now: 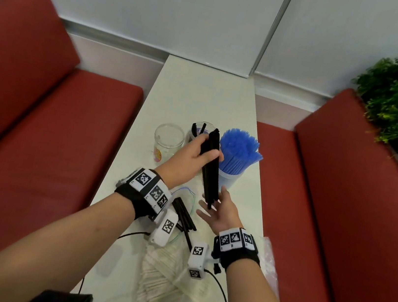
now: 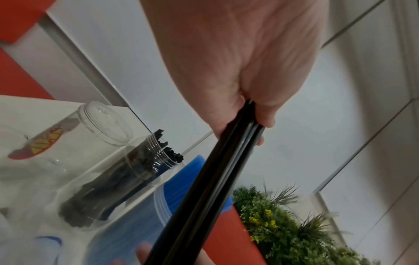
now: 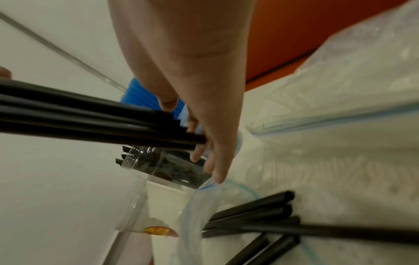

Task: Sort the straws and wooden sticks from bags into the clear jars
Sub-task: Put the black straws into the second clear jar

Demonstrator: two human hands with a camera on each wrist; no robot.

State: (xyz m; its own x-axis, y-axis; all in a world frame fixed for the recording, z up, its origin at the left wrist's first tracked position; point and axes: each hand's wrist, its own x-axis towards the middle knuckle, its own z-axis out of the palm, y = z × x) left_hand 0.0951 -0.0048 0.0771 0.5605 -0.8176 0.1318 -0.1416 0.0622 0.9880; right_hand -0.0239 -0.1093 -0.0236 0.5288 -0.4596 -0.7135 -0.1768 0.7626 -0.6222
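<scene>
Between both hands, tubular (glossy) black straws

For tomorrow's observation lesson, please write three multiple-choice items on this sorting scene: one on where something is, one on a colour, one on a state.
1. Where does the empty clear jar stand?
A. left of the jar of black straws
B. on the red bench
C. right of the blue straws

2. What colour are the straws in the bundle that the left hand grips?
A. blue
B. white
C. black

3. How is the right hand?
A. fist closed on a jar
B. open, fingers straight, at the bundle's lower end
C. flat on the table

Answers:
1 A, the head view shows it beside that jar, on the left.
2 C, the gripped straws are dark, unlike the blue straws beside them.
3 B, its fingers are spread under the straw ends.
</scene>
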